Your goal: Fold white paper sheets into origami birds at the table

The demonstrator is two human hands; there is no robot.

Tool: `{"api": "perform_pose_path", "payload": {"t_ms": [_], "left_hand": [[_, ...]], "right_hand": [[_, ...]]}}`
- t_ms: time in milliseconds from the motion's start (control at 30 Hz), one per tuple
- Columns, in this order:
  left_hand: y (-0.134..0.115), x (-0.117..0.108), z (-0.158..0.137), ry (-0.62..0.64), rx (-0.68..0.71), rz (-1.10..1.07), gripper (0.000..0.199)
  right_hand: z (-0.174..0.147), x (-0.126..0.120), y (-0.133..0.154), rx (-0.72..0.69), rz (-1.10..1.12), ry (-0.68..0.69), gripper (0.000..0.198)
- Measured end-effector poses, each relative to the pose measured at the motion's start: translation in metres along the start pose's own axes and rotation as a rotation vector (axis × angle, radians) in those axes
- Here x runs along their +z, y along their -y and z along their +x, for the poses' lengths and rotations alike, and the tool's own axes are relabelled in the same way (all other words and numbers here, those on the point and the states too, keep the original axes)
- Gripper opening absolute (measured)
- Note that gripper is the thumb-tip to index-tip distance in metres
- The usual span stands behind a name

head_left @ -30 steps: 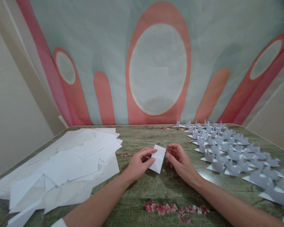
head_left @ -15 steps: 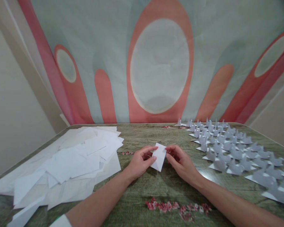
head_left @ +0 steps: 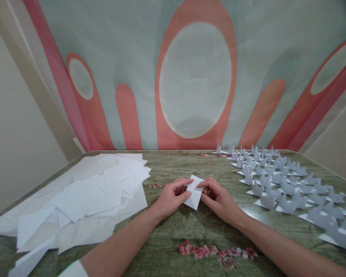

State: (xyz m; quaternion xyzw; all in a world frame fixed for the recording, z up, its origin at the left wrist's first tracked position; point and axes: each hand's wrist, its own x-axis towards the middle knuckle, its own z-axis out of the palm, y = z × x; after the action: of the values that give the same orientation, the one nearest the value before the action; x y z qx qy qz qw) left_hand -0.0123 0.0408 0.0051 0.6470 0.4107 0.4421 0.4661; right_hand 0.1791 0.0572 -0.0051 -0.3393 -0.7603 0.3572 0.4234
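Observation:
A small white piece of folded paper, kite-like in outline with a point toward me, is held just above the middle of the table. My left hand pinches its left edge between thumb and fingers. On the right side, my right hand grips the paper's edge, its forefinger lying on the upper face and its thumb low at the side. Part of the right fingers is hidden behind the paper and the hand itself.
A loose heap of white paper sheets covers the table's left side. Rows of folded white paper birds stand on the right. The wood-patterned table bears printed pink flowers. A patterned backdrop hangs behind.
My right forefinger has moved left onto the face of the folded paper, and the right thumb has shifted lower along its edge. The left hand keeps its hold almost unmoved.

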Motion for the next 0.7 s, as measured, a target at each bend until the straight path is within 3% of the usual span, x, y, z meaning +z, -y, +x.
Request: {"api": "perform_pose_path", "payload": {"t_ms": [233,467,700], "left_hand": [[-0.0023,-0.0013,-0.0009,0.048,0.008,0.021,0.035],[-0.0004,-0.0006,-0.002,0.078,-0.115,-0.118,0.046],[0.0012,-0.0002,-0.0024,0.083,-0.155,-0.188,0.042]], "right_hand": [[0.0008,0.0013,-0.0009,0.014,0.057,-0.003,0.016],[0.0015,-0.0007,-0.0027,0.039,0.082,-0.049,0.011],[0.0002,-0.0024,-0.0008,0.078,0.094,-0.083,0.012]]}}
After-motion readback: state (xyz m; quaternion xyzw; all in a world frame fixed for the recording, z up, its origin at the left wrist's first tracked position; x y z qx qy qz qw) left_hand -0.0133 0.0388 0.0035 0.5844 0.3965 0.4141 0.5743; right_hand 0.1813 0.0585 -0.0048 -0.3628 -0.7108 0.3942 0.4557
